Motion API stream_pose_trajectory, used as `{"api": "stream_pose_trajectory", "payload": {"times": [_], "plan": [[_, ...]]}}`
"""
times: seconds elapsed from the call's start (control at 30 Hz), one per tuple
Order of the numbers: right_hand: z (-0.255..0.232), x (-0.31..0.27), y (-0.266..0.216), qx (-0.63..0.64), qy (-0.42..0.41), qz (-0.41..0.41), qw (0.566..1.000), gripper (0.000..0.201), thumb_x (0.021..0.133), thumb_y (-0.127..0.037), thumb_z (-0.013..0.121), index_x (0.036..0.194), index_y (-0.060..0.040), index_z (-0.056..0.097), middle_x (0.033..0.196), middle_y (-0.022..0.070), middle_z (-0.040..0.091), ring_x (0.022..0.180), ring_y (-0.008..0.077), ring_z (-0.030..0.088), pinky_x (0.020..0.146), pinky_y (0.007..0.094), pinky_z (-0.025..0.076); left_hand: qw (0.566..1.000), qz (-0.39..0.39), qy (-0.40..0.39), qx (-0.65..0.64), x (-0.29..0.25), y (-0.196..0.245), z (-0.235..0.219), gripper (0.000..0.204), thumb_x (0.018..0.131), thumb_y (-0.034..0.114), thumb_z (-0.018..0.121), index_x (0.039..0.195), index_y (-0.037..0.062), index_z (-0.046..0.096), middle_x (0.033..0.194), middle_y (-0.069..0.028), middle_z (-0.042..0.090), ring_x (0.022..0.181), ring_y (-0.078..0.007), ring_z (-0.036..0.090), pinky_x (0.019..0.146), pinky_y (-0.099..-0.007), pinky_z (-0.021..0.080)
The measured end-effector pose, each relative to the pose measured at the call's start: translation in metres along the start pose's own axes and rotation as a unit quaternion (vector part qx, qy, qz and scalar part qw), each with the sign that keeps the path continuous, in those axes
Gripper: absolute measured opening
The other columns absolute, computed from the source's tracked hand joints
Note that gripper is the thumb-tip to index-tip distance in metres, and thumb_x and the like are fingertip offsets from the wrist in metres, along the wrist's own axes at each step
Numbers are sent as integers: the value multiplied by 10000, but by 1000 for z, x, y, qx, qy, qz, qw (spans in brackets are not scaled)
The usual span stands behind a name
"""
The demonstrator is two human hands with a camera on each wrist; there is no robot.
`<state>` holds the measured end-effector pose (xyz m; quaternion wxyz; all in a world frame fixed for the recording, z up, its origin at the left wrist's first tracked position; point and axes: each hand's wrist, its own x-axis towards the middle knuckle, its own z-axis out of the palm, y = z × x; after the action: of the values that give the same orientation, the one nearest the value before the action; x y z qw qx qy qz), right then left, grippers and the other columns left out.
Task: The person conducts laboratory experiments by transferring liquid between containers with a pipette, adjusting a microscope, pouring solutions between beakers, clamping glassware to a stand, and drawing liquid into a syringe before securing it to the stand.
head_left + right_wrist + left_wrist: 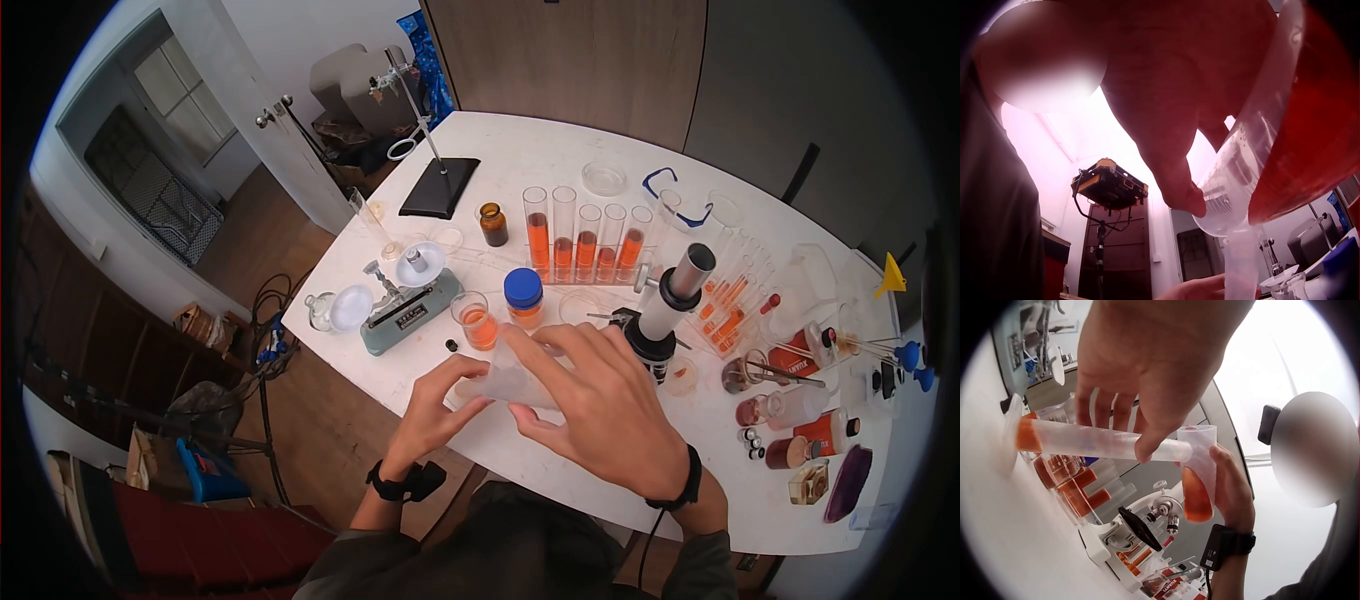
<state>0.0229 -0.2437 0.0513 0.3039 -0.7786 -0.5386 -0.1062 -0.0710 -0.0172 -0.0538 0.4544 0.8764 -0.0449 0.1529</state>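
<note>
A translucent plastic measuring cylinder [1079, 439] is gripped near its mouth by my left hand [430, 412], fingers and thumb curled round it. Orange liquid shows at its foot end in the left wrist view. My right hand [600, 385] holds a clear plastic beaker [1272, 106], tilted, with orange liquid gathered along its lower side. In the right wrist view the beaker's lip is right at the mouth of the cylinder [1241, 265]. From the head view, the right hand covers much of the beaker.
Just beyond my hands stand a beaker of orange liquid [475, 326] and a blue-lidded jar [523, 290]. A balance [412, 318] is at left, a microscope [660, 320] at right. Behind are racked test tubes [587, 240], a brown bottle [493, 226] and a ring stand [438, 187].
</note>
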Motion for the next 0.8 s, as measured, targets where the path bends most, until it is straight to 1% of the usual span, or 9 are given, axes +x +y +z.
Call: {"api": "stream_pose_trajectory", "payload": {"times": [0.5, 0.53, 0.6, 0.8], "plan": [[-7, -3, -3, -5, -10, 14, 1000, 733, 797, -183, 791, 1437, 29, 502, 1040, 149, 586, 933, 285, 563, 845, 391, 438, 1000, 14, 2, 12, 1, 6, 5, 395, 794, 2, 785, 1166, 10, 651, 1110, -142, 685, 1025, -296, 676, 906, -358, 528], [-8, -4, -4, -5, -10, 14, 1000, 733, 797, -183, 791, 1437, 29, 502, 1040, 149, 586, 933, 285, 563, 845, 391, 438, 1000, 14, 2, 12, 1, 6, 5, 395, 794, 2, 785, 1166, 10, 651, 1110, -142, 685, 1025, -296, 676, 906, -358, 528], [-9, -4, -7, -1, -27, 52, 998, 700, 791, -212, 817, 1418, -33, 562, 1082, 114, 599, 993, 270, 575, 869, 387, 432, 1000, 16, 0, 12, 1, 6, 6, 403, 790, -5, 786, 1169, 13, 651, 1114, -139, 685, 1030, -295, 677, 908, -354, 530], [-10, -5, -8, -2, -22, 55, 998, 685, 787, -210, 819, 1398, -28, 568, 1078, 118, 597, 1001, 275, 574, 877, 393, 436, 1000, 19, -1, 15, 0, 7, 7, 407, 788, -10, 786, 1172, 14, 652, 1118, -134, 687, 1031, -293, 678, 909, -353, 530]]}}
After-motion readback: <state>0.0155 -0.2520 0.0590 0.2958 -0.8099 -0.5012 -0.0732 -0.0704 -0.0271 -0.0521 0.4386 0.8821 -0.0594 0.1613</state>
